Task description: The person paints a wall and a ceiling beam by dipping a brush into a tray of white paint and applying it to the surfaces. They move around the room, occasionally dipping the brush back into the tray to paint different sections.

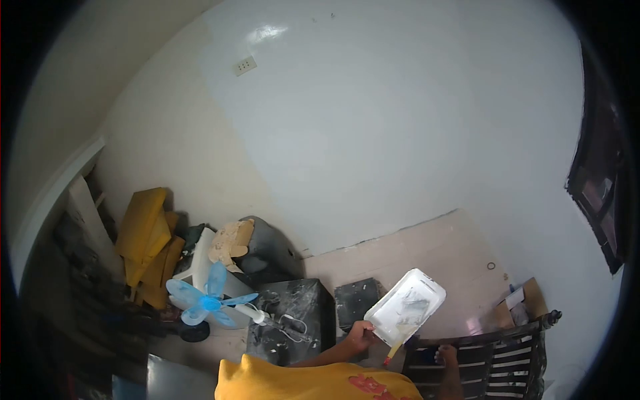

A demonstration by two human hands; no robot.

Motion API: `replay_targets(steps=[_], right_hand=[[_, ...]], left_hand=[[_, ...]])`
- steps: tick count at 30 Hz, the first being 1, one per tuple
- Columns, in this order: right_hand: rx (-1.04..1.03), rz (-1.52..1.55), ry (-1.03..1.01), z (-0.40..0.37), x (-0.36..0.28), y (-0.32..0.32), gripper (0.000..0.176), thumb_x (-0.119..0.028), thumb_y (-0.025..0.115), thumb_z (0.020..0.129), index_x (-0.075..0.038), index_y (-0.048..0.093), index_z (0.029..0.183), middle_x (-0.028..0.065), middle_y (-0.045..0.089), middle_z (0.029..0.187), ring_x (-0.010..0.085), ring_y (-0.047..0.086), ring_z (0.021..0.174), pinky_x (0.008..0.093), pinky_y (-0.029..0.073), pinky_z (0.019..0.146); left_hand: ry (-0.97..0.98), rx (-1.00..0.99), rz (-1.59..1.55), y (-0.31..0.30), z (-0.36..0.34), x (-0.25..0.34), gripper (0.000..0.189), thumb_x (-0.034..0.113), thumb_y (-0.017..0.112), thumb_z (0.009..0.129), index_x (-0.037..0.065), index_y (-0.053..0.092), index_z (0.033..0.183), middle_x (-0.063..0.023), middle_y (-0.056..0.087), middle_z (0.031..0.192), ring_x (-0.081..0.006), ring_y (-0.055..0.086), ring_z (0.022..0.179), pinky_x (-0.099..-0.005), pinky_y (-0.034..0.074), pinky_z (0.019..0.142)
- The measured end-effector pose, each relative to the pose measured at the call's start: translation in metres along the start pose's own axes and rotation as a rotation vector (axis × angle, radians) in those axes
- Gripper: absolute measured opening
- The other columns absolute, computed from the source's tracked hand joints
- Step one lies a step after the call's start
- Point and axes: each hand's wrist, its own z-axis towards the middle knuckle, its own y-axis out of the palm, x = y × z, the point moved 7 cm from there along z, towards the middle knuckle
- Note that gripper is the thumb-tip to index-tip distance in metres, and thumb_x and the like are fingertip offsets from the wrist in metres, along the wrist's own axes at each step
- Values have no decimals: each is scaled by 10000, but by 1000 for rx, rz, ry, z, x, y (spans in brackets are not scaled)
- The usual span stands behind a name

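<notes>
My left hand grips the near left edge of a white paint tray. The tray is tilted, and grey-white paint is smeared over its inside. A paintbrush with a yellow and red handle lies at the tray's lower end, its handle sticking out toward me; its bristles are hard to make out. To the right of the tray, my right hand is over the dark slatted bench. Its fingers are loosely bent and apart, with nothing visible in them.
A blue-bladed fan stands at the left beside a paint-spattered black box. Behind are a dark rounded container and yellow folded pieces. A smaller black box sits near the tray. The wall ahead is partly whiter, with an outlet.
</notes>
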Motion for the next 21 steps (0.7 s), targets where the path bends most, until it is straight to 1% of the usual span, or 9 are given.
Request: replay_targets(steps=[2, 5, 8, 9, 10, 12, 16, 19, 21], right_hand=[[24, 17, 87, -5, 45, -14, 145, -166, 610, 799, -92, 560, 914, 50, 571, 674, 201, 589, 580, 332, 501, 501], [12, 78, 191, -42, 122, -34, 164, -185, 608, 803, -94, 557, 929, 49, 577, 694, 200, 593, 600, 332, 503, 518], [18, 127, 247, -99, 182, -43, 182, -203, 606, 807, -95, 553, 944, 48, 582, 714, 198, 596, 621, 332, 504, 535], [33, 140, 268, -120, 195, -43, 188, -209, 605, 808, -96, 552, 949, 48, 584, 721, 198, 597, 628, 332, 505, 541], [55, 147, 289, -136, 200, -43, 195, -215, 604, 809, -96, 551, 954, 47, 586, 727, 197, 599, 635, 332, 505, 547], [106, 170, 346, -168, 199, -44, 207, -227, 603, 812, -97, 549, 964, 47, 589, 740, 197, 601, 649, 332, 506, 558], [174, 196, 413, -205, 163, -40, 233, -251, 601, 817, -99, 545, 984, 46, 597, 767, 195, 605, 677, 332, 508, 581], [194, 207, 398, -201, 122, -32, 253, -269, 599, 821, -100, 542, 1000, 45, 602, 787, 194, 609, 698, 331, 509, 598], [198, 228, 352, -181, 82, -26, 266, -282, 597, 823, -101, 539, 1010, 45, 606, 800, 193, 611, 712, 331, 510, 610]], left_hand=[[-178, -20, -266, 16, 0, 9, 617, 93, 496, 574, 43, 487, 1190, -115, 558, 1158, -310, 498, 1107, -483, 371, 961], [-249, -6, -239, 35, -17, 28, 597, 122, 497, 572, 14, 502, 1159, -126, 570, 1128, -328, 516, 1065, -487, 386, 940], [-159, 160, -207, 4, -3, 33, 454, 148, 494, 585, -7, 571, 1005, -147, 613, 992, -316, 566, 930, -475, 438, 851], [-183, -244, -479, -54, 25, 5, 389, 131, 489, 592, -12, 578, 943, -144, 614, 977, -307, 566, 933, -461, 429, 873], [-185, 196, -256, -30, 19, 21, 379, 101, 476, 594, -22, 571, 939, -151, 607, 978, -319, 553, 960, -475, 414, 892], [-240, 92, -332, -21, 34, 24, 416, 65, 479, 574, -25, 561, 972, -156, 590, 1021, -321, 535, 1010, -480, 391, 930], [-341, 139, -255, -19, 93, 3, 525, 65, 495, 591, -31, 497, 1108, -126, 580, 1047, -282, 550, 999, -480, 429, 886], [-438, 84, -184, 15, 135, 6, 517, 54, 488, 613, -5, 494, 1127, -96, 576, 999, -244, 570, 921, -456, 459, 852], [-403, 65, -247, 32, 166, 5, 425, 13, 481, 639, 51, 500, 1061, -37, 507, 739, -147, 522, 668, -371, 486, 677]])
